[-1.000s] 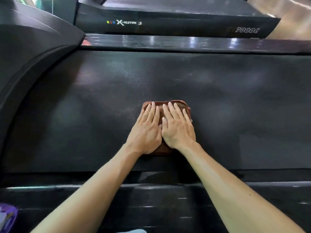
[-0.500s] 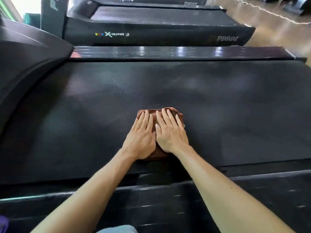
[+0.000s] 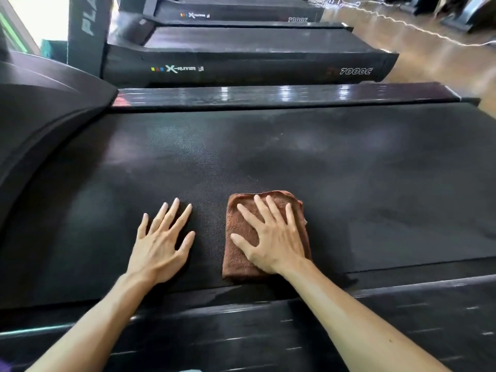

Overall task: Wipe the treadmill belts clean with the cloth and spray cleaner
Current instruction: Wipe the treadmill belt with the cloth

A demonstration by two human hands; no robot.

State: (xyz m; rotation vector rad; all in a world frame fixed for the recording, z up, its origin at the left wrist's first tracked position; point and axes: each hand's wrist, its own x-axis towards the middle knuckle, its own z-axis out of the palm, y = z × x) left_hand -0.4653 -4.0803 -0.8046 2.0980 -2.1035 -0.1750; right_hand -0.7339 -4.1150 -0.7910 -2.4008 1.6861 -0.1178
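Far left of the hands, the dark curved motor housing (image 3: 40,122) of the treadmill rises beside the belt. Left hand (image 3: 162,242) lies flat, palm down, on the bare treadmill belt (image 3: 349,183), fingers straight and spread, grasping nothing. A strip of bare belt separates it from the cloth, so it is just beside the cloth, not touching. Right of that, brown cloth (image 3: 241,253), folded into a rough rectangle, lies on the belt near its close edge. Right hand (image 3: 271,237) presses flat on top of the cloth, fingers extended and splayed, thumb out toward the left hand; fingers not curled round the cloth, just pressing down. Cloth sticks out past the fingertips and on the thumb side, plus a little below the wrist. Belt beyond both hands shows dull smeared patches. Glossy side rail (image 3: 268,95) runs along the far side of the belt, past the fingertips. Near side rail (image 3: 402,318) passes under both forearms. Further beyond, a second treadmill (image 3: 241,63) marked "X-Runner" and "7000C", with a third (image 3: 236,9) behind it. Right of the hands and far off, brown shiny floor (image 3: 429,44). Spray cleaner not in view.
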